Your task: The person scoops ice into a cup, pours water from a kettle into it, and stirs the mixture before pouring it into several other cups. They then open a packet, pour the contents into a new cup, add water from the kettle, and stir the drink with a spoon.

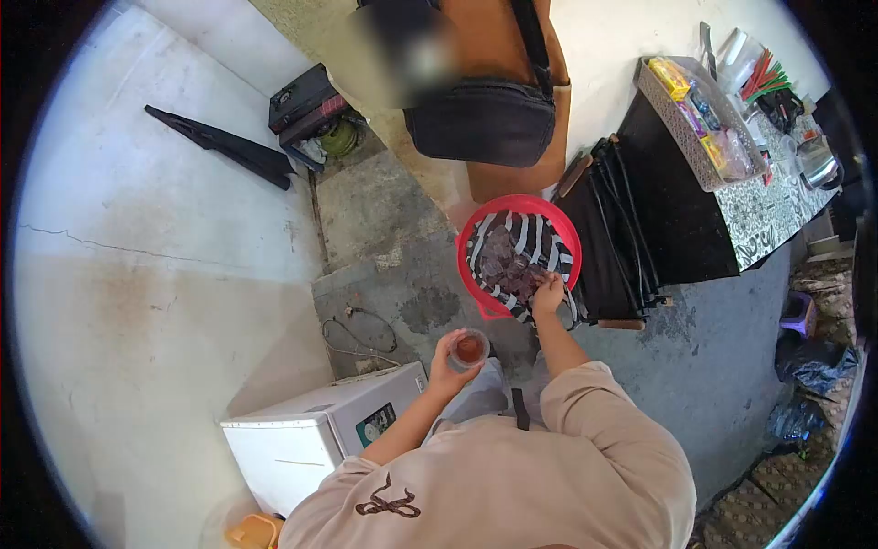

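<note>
My left hand is wrapped round a clear plastic cup with something reddish-brown in it. It is in front of my body, lower left of a red basin. A black-and-white striped plastic bag lines the basin. Inside the bag lies a heap of dark purplish-brown, shiny pieces. My right hand reaches over the basin's near right side, its fingers closed at the edge of the heap. What those fingers pinch is hidden.
Beside the basin on the right lean folded black chairs. A table carries a basket of packets and a metal kettle. A white appliance stands lower left, with a cable on the floor behind it. Black bags lie far right.
</note>
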`<move>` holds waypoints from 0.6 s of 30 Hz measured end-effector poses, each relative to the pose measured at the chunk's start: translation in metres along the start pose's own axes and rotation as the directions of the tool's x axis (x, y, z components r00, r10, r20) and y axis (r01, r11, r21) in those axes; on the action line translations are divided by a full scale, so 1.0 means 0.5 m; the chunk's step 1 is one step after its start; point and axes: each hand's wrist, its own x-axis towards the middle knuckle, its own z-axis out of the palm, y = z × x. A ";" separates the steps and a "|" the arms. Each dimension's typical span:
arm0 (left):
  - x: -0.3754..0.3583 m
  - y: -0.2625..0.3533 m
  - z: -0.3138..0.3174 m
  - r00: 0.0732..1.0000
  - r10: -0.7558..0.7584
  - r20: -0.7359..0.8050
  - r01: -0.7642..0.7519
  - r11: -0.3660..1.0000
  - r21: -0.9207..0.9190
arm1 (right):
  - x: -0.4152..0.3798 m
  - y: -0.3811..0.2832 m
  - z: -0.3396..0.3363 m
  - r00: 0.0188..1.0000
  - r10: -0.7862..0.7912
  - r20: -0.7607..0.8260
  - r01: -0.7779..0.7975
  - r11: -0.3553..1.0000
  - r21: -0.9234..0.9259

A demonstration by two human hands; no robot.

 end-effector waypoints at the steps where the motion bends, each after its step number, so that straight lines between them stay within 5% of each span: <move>1: 0.002 0.004 0.000 1.000 0.018 0.005 -0.018 1.000 -0.018 | -0.007 -0.032 -0.003 0.994 -0.097 0.050 0.104 0.983 -0.148; 3: 0.011 0.011 -0.002 0.998 0.057 0.015 -0.056 0.997 -0.054 | -0.017 -0.101 -0.012 0.947 -0.260 0.187 0.316 0.856 -0.410; 6: 0.016 0.014 -0.005 0.992 0.120 0.031 -0.121 0.991 0.057 | -0.014 -0.070 -0.008 0.903 -0.316 0.291 0.403 0.857 -0.322; 9: 0.017 0.007 0.002 0.992 0.117 0.044 -0.118 0.993 0.020 | -0.004 -0.038 -0.004 0.989 -0.118 0.091 0.135 0.967 -0.216; 10: 0.018 0.008 0.005 0.992 0.122 0.026 -0.122 0.992 -0.018 | 0.002 -0.026 0.005 0.999 0.015 -0.033 -0.016 0.999 -0.036; 13: 0.021 0.008 0.013 0.991 0.136 -0.005 -0.136 0.989 -0.063 | 0.029 -0.008 -0.003 0.924 0.360 -0.128 -0.339 0.926 0.164; 16: 0.033 0.027 0.011 0.986 0.166 0.018 -0.166 0.986 0.031 | 0.033 0.003 -0.008 0.875 0.442 -0.196 -0.408 0.893 0.193; 18: 0.041 0.052 0.007 0.980 0.196 0.031 -0.198 0.974 0.110 | 0.036 0.021 -0.015 0.867 0.476 -0.146 -0.393 0.835 0.386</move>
